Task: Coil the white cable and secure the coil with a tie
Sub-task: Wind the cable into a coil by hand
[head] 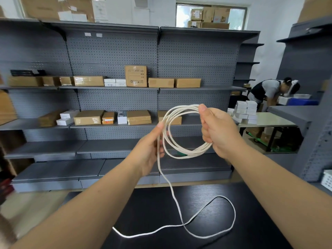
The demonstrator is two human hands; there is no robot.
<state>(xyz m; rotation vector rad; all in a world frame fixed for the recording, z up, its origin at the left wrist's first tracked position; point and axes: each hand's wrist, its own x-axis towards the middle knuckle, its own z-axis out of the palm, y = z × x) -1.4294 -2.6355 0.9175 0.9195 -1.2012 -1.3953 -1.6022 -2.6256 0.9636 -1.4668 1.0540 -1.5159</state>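
Observation:
The white cable (179, 150) is partly wound into a round coil of several loops, held up in the air in front of me. My right hand (218, 132) grips the right side of the coil in a closed fist. My left hand (151, 150) pinches the coil's left side between thumb and fingers. From the left hand a loose length of cable hangs down onto the black table (152, 212), where it makes one open loop and ends near the table's left part. No tie is visible.
Grey pegboard shelving (116, 97) with cardboard and white boxes stands beyond the table. At the right, a person (269, 92) bends over a white-topped table (265, 119) with stacked white boxes. A white basket (327, 178) sits at the right edge.

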